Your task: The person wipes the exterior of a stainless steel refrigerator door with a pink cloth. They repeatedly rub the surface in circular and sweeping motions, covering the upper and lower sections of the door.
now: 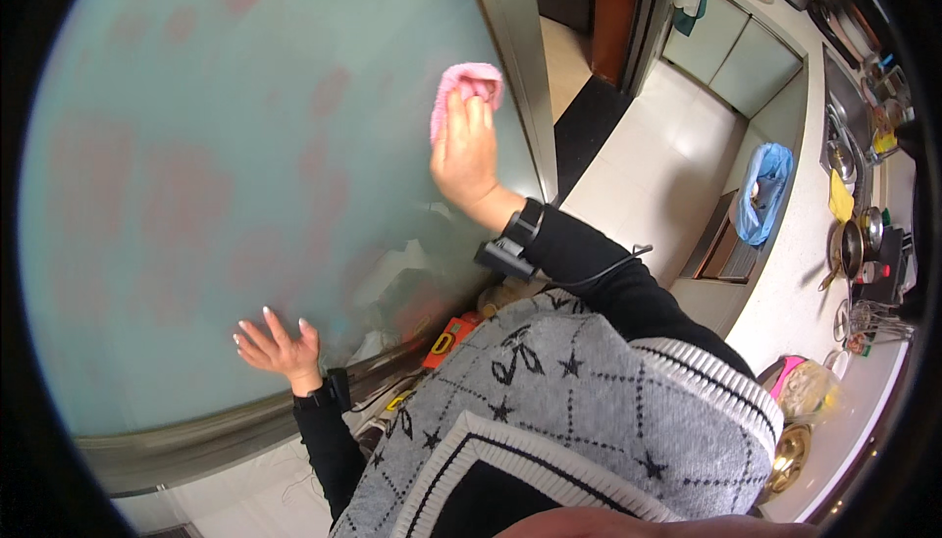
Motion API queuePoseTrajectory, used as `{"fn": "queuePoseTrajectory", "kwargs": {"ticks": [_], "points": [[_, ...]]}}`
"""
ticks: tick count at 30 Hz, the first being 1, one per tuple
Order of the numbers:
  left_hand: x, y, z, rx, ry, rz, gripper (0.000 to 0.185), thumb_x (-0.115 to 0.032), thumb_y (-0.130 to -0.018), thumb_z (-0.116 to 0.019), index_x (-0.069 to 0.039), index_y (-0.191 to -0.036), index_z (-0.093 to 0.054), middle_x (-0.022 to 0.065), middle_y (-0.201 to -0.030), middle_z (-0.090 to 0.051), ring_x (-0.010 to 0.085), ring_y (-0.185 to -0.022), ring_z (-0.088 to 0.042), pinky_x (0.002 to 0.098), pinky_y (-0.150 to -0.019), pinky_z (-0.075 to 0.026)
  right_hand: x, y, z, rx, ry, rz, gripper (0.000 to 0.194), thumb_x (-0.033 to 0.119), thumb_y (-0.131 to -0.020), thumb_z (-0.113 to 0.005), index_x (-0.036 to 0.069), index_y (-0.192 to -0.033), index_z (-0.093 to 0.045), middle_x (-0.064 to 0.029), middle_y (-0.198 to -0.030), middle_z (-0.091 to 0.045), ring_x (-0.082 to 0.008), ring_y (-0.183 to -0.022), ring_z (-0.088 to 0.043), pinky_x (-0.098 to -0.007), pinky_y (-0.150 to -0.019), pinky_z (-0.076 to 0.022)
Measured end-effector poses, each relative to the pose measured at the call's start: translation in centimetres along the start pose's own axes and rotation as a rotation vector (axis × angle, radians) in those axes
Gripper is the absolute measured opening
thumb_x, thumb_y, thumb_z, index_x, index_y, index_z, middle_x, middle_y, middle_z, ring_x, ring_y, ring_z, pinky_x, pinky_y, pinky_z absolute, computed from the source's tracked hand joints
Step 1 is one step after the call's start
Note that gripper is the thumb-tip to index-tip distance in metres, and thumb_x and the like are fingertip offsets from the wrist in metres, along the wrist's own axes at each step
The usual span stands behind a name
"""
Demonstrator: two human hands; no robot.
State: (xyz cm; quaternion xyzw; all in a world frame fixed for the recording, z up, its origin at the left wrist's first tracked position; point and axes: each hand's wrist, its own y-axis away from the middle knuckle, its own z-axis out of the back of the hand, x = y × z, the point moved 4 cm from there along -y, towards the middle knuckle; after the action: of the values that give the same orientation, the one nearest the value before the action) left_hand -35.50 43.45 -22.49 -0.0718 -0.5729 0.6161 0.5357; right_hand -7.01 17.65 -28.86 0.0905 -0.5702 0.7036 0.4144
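A large frosted glass panel [243, 170] in a metal frame [519, 45] fills the left of the view, and reddish blurred shapes show in it. My right hand [467, 159] presses a folded pink cloth [471, 74] on the glass near the frame's edge. Low on the panel, my left hand [283, 347] is raised with its fingers spread and holds nothing; whether it touches the glass, I cannot tell. Both wrists wear black straps with small devices.
To the right a pale counter [791, 273] carries a frying pan [850, 247], a sink [839, 89] and a yellow cloth [840, 196]. A blue bag [765, 192] lines a bin by the counter's edge. A doorway with a black threshold [589, 133] stands beyond the panel.
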Motion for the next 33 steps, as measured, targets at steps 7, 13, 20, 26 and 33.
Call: {"fn": "queuePoseTrajectory", "kwargs": {"ticks": [7, 13, 20, 26, 33], "points": [[0.2, -0.7, 0.2, -0.023, -0.023, 0.015, 0.057, -0.05, -0.093, -0.043, -0.017, -0.139, -0.051, 0.0195, -0.148, -0.041, 0.0413, -0.135, -0.037, 0.0525, -0.11, -0.027, -2.6, 0.3, 1.1, 0.003, 0.118, -0.276, 0.033, 0.003, -0.084, -0.051, -0.01, -0.114, -0.051, -0.0267, -0.108, -0.053, -0.0463, -0.106, -0.05, -0.0504, -0.09, -0.0428], [0.4, -1.0, 0.6, -0.033, 0.009, 0.02, 0.055, -0.052, -0.092, -0.042, -0.018, -0.134, -0.056, 0.0189, -0.146, -0.043, 0.0411, -0.134, -0.038, 0.052, -0.11, -0.026, -2.5, 0.0, 1.1, 0.202, 0.254, -0.314, 0.035, 0.003, -0.081, -0.054, -0.007, -0.114, -0.053, -0.0216, -0.106, -0.055, -0.0409, -0.097, -0.052, -0.0496, -0.081, -0.0434], [0.5, -1.5, 1.0, -0.064, 0.02, 0.039, 0.056, -0.054, -0.092, -0.042, -0.02, -0.134, -0.057, 0.0181, -0.145, -0.045, 0.0407, -0.133, -0.039, 0.0511, -0.111, -0.026, -0.1, -1.0, 2.8, 0.042, 0.16, -0.084, 0.029, 0.005, -0.078, -0.057, -0.002, -0.107, -0.053, -0.0191, -0.107, -0.054, -0.0386, -0.098, -0.051, -0.0481, -0.08, -0.0419], [0.5, -1.7, 1.0, -0.027, 0.005, 0.024, 0.056, -0.053, -0.091, -0.042, -0.021, -0.135, -0.056, 0.0178, -0.144, -0.046, 0.0389, -0.134, -0.038, 0.0501, -0.112, -0.025, -1.3, -0.2, 2.4, -0.011, 0.142, -0.047, 0.03, 0.003, -0.079, -0.054, -0.003, -0.108, -0.053, -0.0186, -0.099, -0.054, -0.0398, -0.095, -0.053, -0.0482, -0.079, -0.0436], [0.4, -2.0, 0.9, -0.038, 0.017, 0.009, 0.055, -0.052, -0.092, -0.04, -0.021, -0.133, -0.058, 0.0167, -0.145, -0.045, 0.0386, -0.135, -0.038, 0.0488, -0.113, -0.023, -1.5, -2.0, 2.7, 0.17, 0.216, -0.285, 0.029, 0.004, -0.08, -0.055, -0.003, -0.108, -0.053, -0.0197, -0.1, -0.054, -0.0405, -0.095, -0.052, -0.0499, -0.079, -0.0437]]}}
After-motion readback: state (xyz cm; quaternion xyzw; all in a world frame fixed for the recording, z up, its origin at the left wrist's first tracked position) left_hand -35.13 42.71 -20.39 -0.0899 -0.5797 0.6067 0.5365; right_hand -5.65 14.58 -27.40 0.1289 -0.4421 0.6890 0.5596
